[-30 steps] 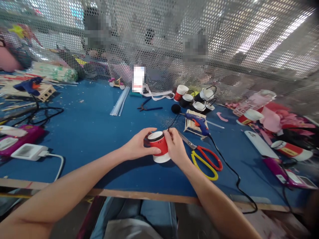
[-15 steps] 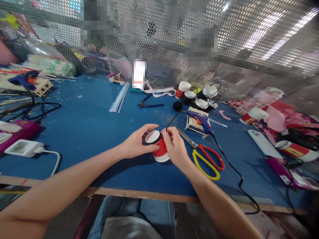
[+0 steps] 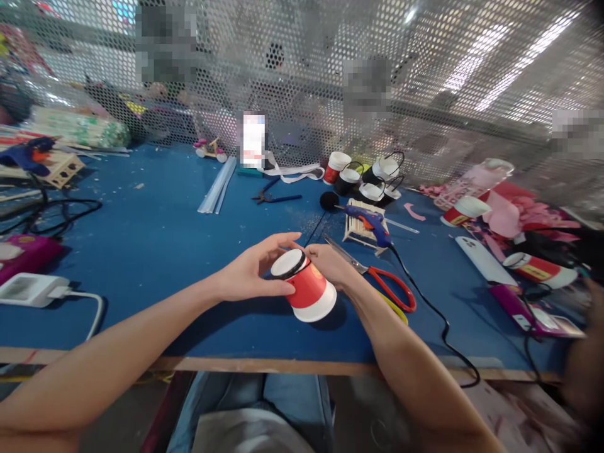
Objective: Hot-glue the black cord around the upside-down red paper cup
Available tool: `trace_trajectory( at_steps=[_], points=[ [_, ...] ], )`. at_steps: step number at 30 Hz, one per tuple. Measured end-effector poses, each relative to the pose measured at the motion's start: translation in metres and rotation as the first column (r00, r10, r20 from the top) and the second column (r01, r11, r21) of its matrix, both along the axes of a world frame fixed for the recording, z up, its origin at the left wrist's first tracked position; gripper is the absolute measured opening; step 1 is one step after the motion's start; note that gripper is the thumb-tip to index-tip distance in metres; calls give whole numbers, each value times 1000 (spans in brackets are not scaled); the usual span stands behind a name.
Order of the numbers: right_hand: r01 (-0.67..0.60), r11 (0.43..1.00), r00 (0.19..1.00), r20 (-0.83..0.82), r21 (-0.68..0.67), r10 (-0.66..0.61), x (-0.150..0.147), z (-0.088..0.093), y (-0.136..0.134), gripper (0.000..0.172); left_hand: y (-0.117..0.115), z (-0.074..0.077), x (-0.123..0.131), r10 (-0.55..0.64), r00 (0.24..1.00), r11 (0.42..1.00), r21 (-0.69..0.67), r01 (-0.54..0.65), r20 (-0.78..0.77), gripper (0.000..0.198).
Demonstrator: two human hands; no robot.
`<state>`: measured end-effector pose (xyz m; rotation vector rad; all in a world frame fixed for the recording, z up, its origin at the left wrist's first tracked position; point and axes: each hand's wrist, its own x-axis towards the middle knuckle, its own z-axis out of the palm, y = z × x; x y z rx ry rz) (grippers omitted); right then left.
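My left hand [image 3: 252, 270] is closed around a red and white paper cup [image 3: 309, 289], thumb on the near side. The cup is tilted, its narrow white end up and to the left, and a black strip circles that end. Behind the cup, my right hand [image 3: 330, 263] has its fingers curled at the black cord [image 3: 315, 231], which runs from there toward the far side; the fingertips are partly hidden. Scissors [image 3: 394, 289] with red and yellow handles lie partly under my right forearm. A blue glue gun [image 3: 370, 221] rests on a small wooden stick frame [image 3: 352, 236].
Several cups with black handles [image 3: 372, 189] stand toward the mesh screen [image 3: 302, 94]. Pliers [image 3: 276, 199] and clear glue sticks [image 3: 217, 189] lie on the blue table. At the right are a white phone [image 3: 484, 261] and a person's blurred arm [image 3: 582, 352]; a white charger [image 3: 35, 289] sits left.
The cup has turned, its wide end swinging right and nearer to me. My right hand has moved behind it, with the wrist bent. A person's arm has appeared at the right edge.
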<state>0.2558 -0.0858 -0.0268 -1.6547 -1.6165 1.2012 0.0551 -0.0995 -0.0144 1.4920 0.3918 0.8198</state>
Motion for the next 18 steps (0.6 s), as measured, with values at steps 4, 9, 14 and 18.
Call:
trace_trajectory(
  at_steps=[4,9,14,18],
  points=[
    [-102,995,995,2,16,102,1,-6,-1,16,1,3,-2,-70,997,995,-66,71,12,77],
    [-144,989,989,36,31,143,0,-3,-3,16,2,4,-4,-127,991,987,-103,123,-39,77],
    [-120,992,991,58,34,118,-7,0,-4,17,0,2,-2,-176,982,982,-86,170,-64,78],
    [-87,996,992,97,-2,86,-12,7,-8,19,1,1,-3,-177,978,981,-94,168,-106,79]
  ],
)
